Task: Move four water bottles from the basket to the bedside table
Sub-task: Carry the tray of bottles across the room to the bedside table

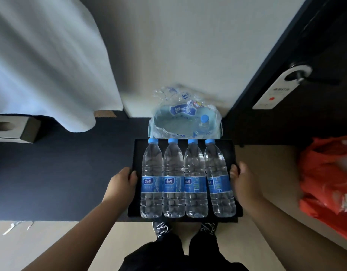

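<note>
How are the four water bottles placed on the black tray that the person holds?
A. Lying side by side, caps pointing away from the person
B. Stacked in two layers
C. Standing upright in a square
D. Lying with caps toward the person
A: the four water bottles lie flat in one row on the black tray, blue caps at the far edge.

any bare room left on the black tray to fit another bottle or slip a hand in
Little. The four bottles lie side by side, filling the black tray almost edge to edge. Only narrow bare strips show: by the caps at the far corners, and along each side rim, where the left hand and right hand grip.
</note>
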Action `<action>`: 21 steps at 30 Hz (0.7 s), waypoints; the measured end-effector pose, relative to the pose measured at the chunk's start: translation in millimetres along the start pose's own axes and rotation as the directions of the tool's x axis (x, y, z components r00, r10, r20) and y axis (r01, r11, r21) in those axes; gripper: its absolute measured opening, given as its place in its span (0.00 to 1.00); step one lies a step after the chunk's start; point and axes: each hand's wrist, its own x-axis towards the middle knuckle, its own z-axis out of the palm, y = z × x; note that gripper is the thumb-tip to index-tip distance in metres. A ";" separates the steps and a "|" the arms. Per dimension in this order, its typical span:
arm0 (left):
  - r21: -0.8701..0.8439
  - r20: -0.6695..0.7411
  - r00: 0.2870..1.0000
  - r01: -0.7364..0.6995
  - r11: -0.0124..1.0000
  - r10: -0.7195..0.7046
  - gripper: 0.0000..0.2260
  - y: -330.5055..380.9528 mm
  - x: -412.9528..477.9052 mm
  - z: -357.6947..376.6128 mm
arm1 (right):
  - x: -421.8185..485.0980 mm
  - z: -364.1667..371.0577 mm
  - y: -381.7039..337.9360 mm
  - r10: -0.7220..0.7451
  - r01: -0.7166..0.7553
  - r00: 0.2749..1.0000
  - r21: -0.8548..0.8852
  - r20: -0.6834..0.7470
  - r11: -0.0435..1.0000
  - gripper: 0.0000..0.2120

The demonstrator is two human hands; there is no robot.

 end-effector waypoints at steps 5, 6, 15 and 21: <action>-0.040 -0.062 0.998 -0.002 0.999 -0.001 0.14 19.0 -7.5 -45.8 | -1.7 -27.9 -39.7 0.009 -0.008 1.000 0.097 -0.008 0.995 0.12; -0.056 -0.076 0.997 -0.004 0.998 0.000 0.14 22.6 -8.9 -55.0 | -1.8 -33.6 -47.9 0.000 0.003 1.000 0.105 -0.026 0.994 0.11; -0.140 -0.219 0.974 -0.094 0.986 0.062 0.16 60.3 -6.9 -143.2 | -5.0 -82.3 -136.9 -0.094 0.102 0.976 0.028 -0.196 0.994 0.11; -0.188 -0.307 0.948 -0.149 0.971 0.086 0.18 84.4 -8.1 -204.7 | -8.0 -108.4 -200.5 -0.157 0.180 0.961 0.083 -0.229 0.980 0.11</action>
